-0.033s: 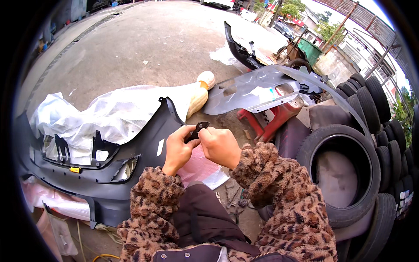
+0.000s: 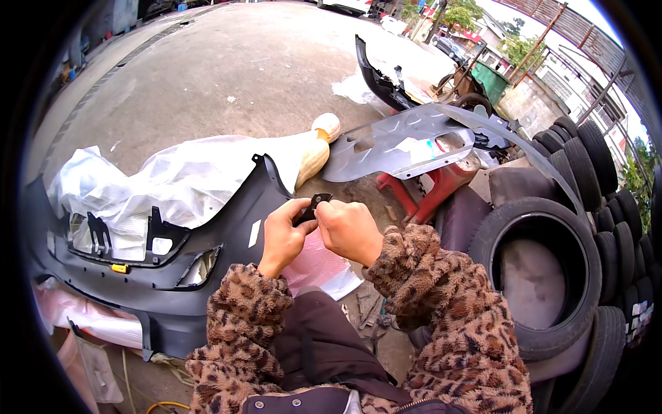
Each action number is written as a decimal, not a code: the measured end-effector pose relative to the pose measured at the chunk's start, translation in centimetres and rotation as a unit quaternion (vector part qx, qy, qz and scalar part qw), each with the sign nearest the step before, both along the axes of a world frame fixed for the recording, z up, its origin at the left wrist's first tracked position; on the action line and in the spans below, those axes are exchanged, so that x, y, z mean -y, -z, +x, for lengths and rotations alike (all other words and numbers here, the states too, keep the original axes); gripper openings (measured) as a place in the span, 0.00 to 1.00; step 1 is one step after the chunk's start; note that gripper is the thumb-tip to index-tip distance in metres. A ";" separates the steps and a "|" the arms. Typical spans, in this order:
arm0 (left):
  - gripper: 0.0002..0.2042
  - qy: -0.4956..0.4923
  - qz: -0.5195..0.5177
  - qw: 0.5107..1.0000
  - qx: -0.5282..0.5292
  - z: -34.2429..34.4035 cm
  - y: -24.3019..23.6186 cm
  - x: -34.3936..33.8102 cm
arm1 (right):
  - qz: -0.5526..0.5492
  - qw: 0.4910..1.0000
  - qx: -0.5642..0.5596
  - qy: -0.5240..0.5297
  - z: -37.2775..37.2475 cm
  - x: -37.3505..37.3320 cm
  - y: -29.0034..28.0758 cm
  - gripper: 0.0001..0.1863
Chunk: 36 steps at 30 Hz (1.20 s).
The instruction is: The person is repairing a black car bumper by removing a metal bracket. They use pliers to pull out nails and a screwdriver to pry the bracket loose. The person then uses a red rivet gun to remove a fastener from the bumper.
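My left hand [image 2: 287, 233] and my right hand [image 2: 348, 233] are closed around a small black part [image 2: 318, 201] with a hole in its upper end, held at the centre of the view above my lap. The fingers of both hide much of it. To the left lies a large dark grey bumper cover [image 2: 183, 307], with a small yellow piece [image 2: 119, 268] on it and white foam wrap [image 2: 158, 183] behind it. A pink padded sheet [image 2: 314, 269] lies below my hands.
Ahead lie a grey panel [image 2: 383, 138] on a red stand [image 2: 417, 200] and an upright black trim piece [image 2: 372, 76]. At right are a large tire [image 2: 489, 276] and several stacked tires [image 2: 600, 165]. A green bin [image 2: 491, 83] stands farther back on the concrete yard [image 2: 207, 83].
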<state>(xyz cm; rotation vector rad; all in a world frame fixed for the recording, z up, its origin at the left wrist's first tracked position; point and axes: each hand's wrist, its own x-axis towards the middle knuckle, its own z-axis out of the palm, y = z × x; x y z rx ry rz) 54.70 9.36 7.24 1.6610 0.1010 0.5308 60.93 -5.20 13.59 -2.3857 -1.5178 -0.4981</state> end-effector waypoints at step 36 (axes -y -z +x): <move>0.19 0.033 -0.009 0.999 -0.014 -0.1 0.5 0.1 | 0.166 0.964 -0.159 0.133 -3.9 3.2 2.0 0.13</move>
